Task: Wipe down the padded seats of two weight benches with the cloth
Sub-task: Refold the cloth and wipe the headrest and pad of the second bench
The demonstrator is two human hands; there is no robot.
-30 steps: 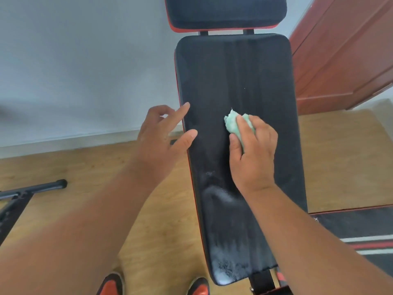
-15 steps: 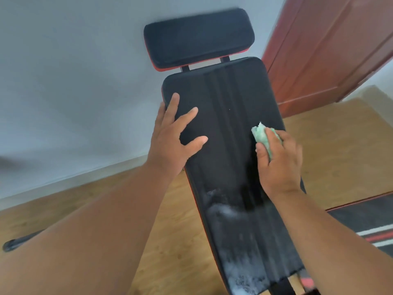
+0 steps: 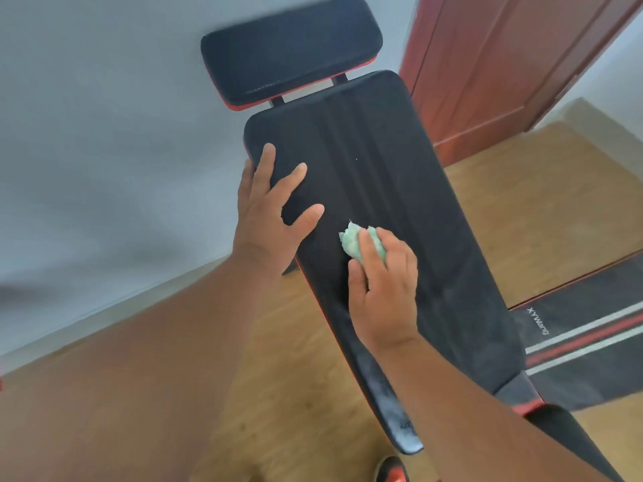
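Since half a second ago, the right hand is dragging the cloth back from the bench pad's right edge toward its middle. The fingers are clenching the wadded green cloth and pressing it flat against the pad. The left hand is holding nothing, spread open on the pad's left edge, bracing it. The cloth looks soft, light and squashable, best bunched in the palm; the vinyl pad looks smooth and likely slippery where damp. The headrest is sitting beyond the pad.
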